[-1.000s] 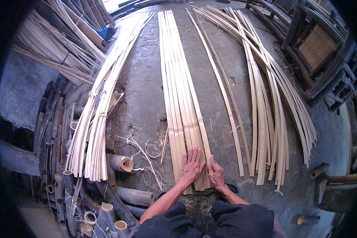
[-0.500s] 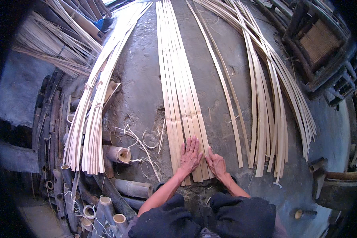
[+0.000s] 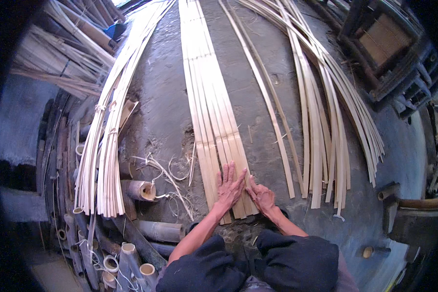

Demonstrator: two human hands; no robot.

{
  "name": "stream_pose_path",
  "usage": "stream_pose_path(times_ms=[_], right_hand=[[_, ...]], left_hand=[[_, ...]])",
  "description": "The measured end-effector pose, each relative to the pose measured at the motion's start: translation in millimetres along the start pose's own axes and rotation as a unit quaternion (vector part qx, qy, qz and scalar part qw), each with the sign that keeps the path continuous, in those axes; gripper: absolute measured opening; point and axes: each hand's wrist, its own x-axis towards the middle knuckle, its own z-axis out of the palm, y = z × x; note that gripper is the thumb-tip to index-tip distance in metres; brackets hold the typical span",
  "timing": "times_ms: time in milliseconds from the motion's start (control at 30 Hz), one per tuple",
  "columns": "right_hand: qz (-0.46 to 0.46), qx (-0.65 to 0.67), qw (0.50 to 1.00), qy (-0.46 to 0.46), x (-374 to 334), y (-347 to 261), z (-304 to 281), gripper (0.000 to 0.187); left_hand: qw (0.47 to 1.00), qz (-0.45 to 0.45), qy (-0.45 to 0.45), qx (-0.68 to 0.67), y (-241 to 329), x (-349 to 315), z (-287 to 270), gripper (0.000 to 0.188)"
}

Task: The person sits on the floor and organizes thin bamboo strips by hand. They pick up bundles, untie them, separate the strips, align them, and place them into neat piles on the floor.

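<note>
Bamboo strips (image 3: 207, 104) lie side by side on the floor (image 3: 158, 87), stretching toward its far edge. The left hand (image 3: 228, 190) rests on their near ends, its grip flattened, fingers straight (clasping nothing). The right hand (image 3: 262, 195) touches the rightmost strip's edge; whether its grip pinches cannot be told.

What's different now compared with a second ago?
The left hand has spread a finger rightward; the right hand now angles its fingers further left, at the edge of the middle strips. The rightmost of these seem closer together. The tied bundles at left and loose strips at right lie unchanged.
</note>
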Motion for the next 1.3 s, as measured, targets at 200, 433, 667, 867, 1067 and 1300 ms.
stream_pose_path(times_ms=[200, 433, 667, 867, 1067, 1300], right_hand=[[0.046, -0.018, 0.984, 0.169, 16, 40, -44, 0.048], [0.071, -0.077, 0.970, 0.219, 14, 85, -68, 0.033], [0.145, 0.165, 0.955, 0.199, 5, 20, -108, 0.035], [0.046, 0.229, 0.952, 0.196, 14, 7, -58, 0.051], [0.022, 0.257, 0.954, 0.156, 21, -16, -29, 0.050], [0.025, 0.224, 0.969, 0.103, 23, -20, -28, 0.049]], left_hand=[[1.000, -0.010, -0.026, -0.011, 7, 3, -16, 0.060], [0.998, 0.027, -0.055, -0.024, 20, 6, -19, 0.072], [0.998, 0.047, -0.028, -0.007, 12, 1, -9, 0.069], [0.999, 0.045, -0.023, -0.012, 15, 1, -10, 0.067], [0.999, 0.045, -0.018, -0.003, 15, 2, -7, 0.067], [0.999, 0.046, -0.006, -0.003, 17, 1, -6, 0.066]])
